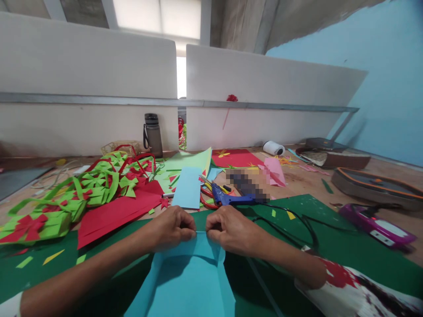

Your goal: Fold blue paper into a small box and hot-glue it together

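Observation:
A large sheet of light blue paper (191, 281) with creases stretches toward me, its far edge between my two hands. My left hand (173, 228) pinches that edge on the left, thumb and fingers closed. Close beside it, my right hand (228, 229) pinches the same edge on the right. Just beyond my hands lie a smaller light blue paper piece (187, 187) and a blue glue gun (231, 198). Red-handled scissors (208, 198) sit partly behind the glue gun.
Green and red paper bags with bows (95, 185) crowd the left, near red paper sheets (122, 211). A green mat (297, 220) lies under the work. At the right are a purple power strip (376, 226) and an open case (376, 189). A bottle (152, 136) stands behind.

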The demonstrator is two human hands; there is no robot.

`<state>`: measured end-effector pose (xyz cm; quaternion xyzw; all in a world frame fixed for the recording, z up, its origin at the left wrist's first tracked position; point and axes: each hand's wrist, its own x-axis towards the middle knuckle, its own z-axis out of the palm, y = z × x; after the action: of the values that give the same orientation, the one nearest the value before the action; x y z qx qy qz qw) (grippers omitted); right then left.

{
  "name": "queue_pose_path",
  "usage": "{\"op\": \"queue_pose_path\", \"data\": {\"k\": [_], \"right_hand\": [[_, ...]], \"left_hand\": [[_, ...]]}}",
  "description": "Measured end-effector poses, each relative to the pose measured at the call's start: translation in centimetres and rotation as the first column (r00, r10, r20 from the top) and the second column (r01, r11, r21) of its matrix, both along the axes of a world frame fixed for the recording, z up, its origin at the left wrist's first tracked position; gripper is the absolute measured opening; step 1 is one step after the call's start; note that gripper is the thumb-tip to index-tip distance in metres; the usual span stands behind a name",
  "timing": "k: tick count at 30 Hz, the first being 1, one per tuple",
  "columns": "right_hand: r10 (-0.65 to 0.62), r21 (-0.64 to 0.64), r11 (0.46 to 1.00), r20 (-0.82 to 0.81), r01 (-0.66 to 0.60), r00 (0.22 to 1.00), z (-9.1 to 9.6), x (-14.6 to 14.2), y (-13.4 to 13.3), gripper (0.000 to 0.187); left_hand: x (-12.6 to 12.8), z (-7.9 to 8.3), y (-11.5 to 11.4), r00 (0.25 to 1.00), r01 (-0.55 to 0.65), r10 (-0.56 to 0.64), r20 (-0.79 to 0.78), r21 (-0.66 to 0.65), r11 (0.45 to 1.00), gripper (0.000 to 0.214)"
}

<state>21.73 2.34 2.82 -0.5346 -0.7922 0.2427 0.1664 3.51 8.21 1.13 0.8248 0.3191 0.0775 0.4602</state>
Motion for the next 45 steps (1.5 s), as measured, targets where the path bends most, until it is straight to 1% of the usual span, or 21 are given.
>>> {"op": "queue_pose_path", "data": {"k": [8,16,20,25,28,30,33,35,37,38,39,41,43,45], "right_hand": [[-0.008,-0.026,1.0,0.014,0.008,1.0,0.1,0.2,-0.1,0.013],[-0.004,-0.039,0.999,0.031,0.005,1.0,0.8,0.6,-0.9,0.017],[0.004,-0.031,1.0,0.025,-0.004,1.0,0.9,1.4,-1.4,0.021],[-0.035,-0.016,0.999,0.026,0.035,0.999,0.8,2.9,-1.9,0.022],[-0.043,0.012,0.999,0.041,0.043,0.998,0.9,3.7,-2.3,0.021],[-0.044,0.05,0.998,0.065,0.041,0.997,1.3,4.4,-2.6,0.02],[-0.089,0.132,0.988,0.06,0.081,0.994,2.5,6.3,-2.7,0.019],[-0.154,0.21,0.966,0.003,0.15,0.988,3.4,8.5,-2.4,0.02],[-0.26,0.245,0.936,0.004,0.251,0.966,3.7,11.3,-1.7,0.022],[-0.306,0.236,0.927,0.029,0.291,0.952,3.5,12.7,-1.4,0.023],[-0.326,0.229,0.924,0.048,0.307,0.944,3.2,14.0,-1.0,0.024],[-0.334,0.208,0.927,0.072,0.314,0.94,2.2,16.2,-0.4,0.029],[-0.311,0.187,0.939,0.095,0.29,0.946,1.2,17.4,0.0,0.034],[-0.275,0.172,0.952,0.119,0.253,0.954,0.6,17.9,0.1,0.04]], "left_hand": [[0.1,-0.4,0.2,0.999,0.025,-0.025,0.026,-0.026,0.999,0.012],[0.4,-0.5,0.3,0.999,0.043,-0.043,0.022,-0.035,0.998,0.014],[1.0,0.0,0.1,0.997,0.079,-0.079,0.022,-0.029,0.996,0.016],[1.8,0.4,0.1,0.995,0.095,-0.095,-0.011,-0.016,0.995,0.016],[2.3,0.2,0.3,0.995,0.101,-0.102,-0.005,-0.046,0.994,0.018],[2.7,0.1,0.4,0.994,0.111,-0.11,0.016,-0.088,0.99,0.019],[3.5,-0.2,0.6,0.988,0.143,-0.129,0.082,-0.191,0.971,0.023],[4.0,-0.5,0.9,0.985,0.154,-0.127,0.117,-0.262,0.953,0.027],[4.5,-0.9,1.2,0.985,0.146,-0.107,0.136,-0.315,0.938,0.032],[4.7,-1.1,1.3,0.985,0.138,-0.094,0.144,-0.336,0.932,0.033],[4.9,-1.3,1.5,0.985,0.133,-0.084,0.151,-0.354,0.926,0.035],[5.3,-1.7,1.7,0.986,0.123,-0.069,0.153,-0.377,0.918,0.037],[5.5,-1.9,1.8,0.989,0.104,-0.053,0.138,-0.388,0.916,0.038],[5.6,-1.9,1.8,0.992,0.089,-0.048,0.115,-0.386,0.918,0.038]]}}
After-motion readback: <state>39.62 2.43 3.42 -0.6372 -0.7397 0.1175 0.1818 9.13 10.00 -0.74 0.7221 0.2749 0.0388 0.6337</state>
